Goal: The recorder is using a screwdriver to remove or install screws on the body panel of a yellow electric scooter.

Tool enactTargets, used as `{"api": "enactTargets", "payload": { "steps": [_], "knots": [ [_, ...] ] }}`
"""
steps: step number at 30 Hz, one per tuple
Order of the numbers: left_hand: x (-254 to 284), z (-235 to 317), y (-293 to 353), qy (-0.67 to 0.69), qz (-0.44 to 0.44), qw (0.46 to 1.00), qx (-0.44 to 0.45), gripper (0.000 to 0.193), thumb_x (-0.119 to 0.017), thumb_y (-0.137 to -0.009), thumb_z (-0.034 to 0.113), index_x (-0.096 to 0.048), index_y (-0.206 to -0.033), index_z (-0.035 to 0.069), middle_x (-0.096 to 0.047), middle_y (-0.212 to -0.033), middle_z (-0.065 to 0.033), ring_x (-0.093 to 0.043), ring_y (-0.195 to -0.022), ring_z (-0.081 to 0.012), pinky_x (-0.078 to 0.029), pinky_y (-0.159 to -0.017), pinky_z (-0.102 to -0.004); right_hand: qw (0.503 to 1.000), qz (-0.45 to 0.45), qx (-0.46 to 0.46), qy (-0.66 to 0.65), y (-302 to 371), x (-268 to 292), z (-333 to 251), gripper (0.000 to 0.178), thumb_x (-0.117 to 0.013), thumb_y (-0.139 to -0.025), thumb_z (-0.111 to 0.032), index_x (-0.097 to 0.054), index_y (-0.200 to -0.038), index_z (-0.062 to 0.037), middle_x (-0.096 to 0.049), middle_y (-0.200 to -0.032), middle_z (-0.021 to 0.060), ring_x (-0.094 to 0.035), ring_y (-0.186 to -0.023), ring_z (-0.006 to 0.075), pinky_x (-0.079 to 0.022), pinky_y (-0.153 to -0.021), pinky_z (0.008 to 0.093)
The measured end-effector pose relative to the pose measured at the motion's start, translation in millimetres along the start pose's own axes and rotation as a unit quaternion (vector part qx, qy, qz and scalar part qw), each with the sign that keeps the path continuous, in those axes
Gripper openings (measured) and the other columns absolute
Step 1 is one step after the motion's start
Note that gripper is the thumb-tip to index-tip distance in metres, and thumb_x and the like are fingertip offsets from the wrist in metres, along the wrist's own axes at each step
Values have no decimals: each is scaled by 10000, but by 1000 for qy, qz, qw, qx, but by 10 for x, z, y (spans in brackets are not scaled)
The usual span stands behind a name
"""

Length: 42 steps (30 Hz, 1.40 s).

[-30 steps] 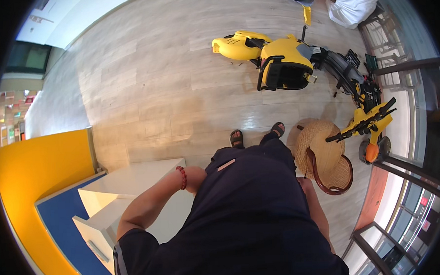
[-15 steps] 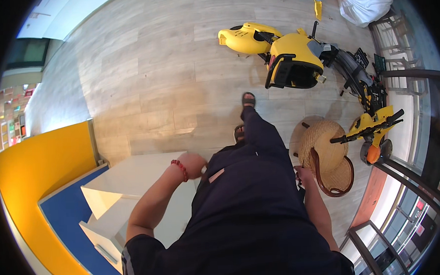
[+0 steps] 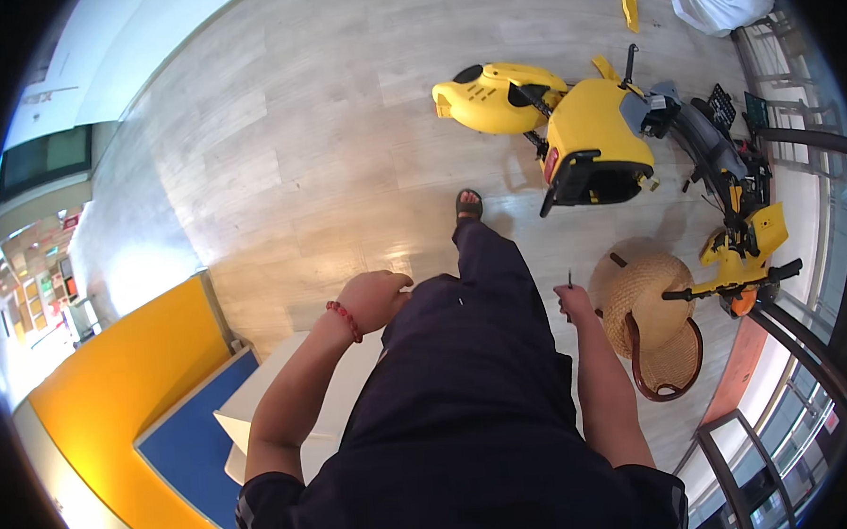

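Note:
My left hand [image 3: 373,301] hangs beside my left thigh, a red bead bracelet [image 3: 345,321] on its wrist. Its fingers are loosely bent, with a gap between thumb and fingers, and nothing shows in them. My right hand [image 3: 575,302] is closed around a thin dark rod-like thing [image 3: 570,279] whose tip sticks out past the fingers; its kind is too small to make out. To the right of that hand stands a woven wicker chair [image 3: 644,297] with a curved brown wooden frame. One sandalled foot [image 3: 469,204] is forward on the floor.
Ahead on the right is a partly dismantled yellow scooter [image 3: 595,134], its body panels and handlebars [image 3: 732,279] spread along the glass wall. A white bag [image 3: 722,1] lies beyond. On the left are a yellow and blue partition [image 3: 135,372] and a white cabinet [image 3: 273,384].
I have stepped forward, and the cabinet has slid back under my left arm. My right hand has swung forward and away from my thigh, showing the thin dark thing.

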<state>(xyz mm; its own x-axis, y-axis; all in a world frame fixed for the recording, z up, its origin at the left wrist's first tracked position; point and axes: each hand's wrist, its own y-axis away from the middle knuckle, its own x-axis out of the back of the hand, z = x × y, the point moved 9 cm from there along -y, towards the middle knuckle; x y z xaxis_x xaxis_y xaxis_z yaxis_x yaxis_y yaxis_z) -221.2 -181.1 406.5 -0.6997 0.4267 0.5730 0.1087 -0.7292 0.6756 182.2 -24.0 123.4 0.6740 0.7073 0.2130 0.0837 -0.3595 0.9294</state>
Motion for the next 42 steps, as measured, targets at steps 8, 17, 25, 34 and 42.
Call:
{"api": "enactTargets", "payload": {
  "steps": [8, 17, 25, 34, 42],
  "knots": [
    [1012, -271, -351, 98, 56, 993, -34, 243, -567, -874, 166, -648, -1067, 43, -676, -961, -154, -646, -890, -296, -502, -813, -370, 990, -18, 132, -41, 82, -738, -2024, 221, -637, -822, -230, -668, -883, -20, -555, -624, 15, -505, -510, 108, -410, -479, 253],
    [1968, -912, -1367, 48, -56, 994, -76, 225, -551, -883, 191, -652, -1042, 67, -672, -912, -137, -642, -855, -280, -502, -792, -369, 977, 105, -62, -173, 3, -820, -1064, 192, -645, -805, -199, -647, -898, -32, -519, -613, 13, -478, -502, 100, -398, -444, 256],
    [1922, -1768, -2770, 58, -246, 960, -116, 193, -548, -890, 152, -655, -1005, 40, -676, -808, -95, -651, -713, -163, -510, -680, -299, 955, 171, -109, -216, 204, -2266, -757, 171, -644, -815, -221, -685, -862, -62, -529, -587, -1, -492, -498, 103, -402, -456, 262],
    [-566, -2600, -4812, -57, -269, 950, -151, 261, -515, -886, 248, -668, -974, 57, -680, -905, -135, -649, -866, -301, -505, -784, -350, 972, 223, 44, -60, -1442, -2477, -1099, 216, -624, -852, -231, -682, -905, -30, -647, -706, 123, -629, -660, 242, -480, -628, 354],
    [-2048, -3259, -7204, 6, 25, 985, -169, 244, -516, -879, 221, -625, -997, 37, -638, -986, -222, -596, -941, -397, -475, -825, -462, 964, 245, 85, -67, -3637, -2555, -331, 244, -603, -868, -250, -659, -908, -16, -643, -755, 175, -633, -709, 315, -488, -646, 366]
  ]
}}
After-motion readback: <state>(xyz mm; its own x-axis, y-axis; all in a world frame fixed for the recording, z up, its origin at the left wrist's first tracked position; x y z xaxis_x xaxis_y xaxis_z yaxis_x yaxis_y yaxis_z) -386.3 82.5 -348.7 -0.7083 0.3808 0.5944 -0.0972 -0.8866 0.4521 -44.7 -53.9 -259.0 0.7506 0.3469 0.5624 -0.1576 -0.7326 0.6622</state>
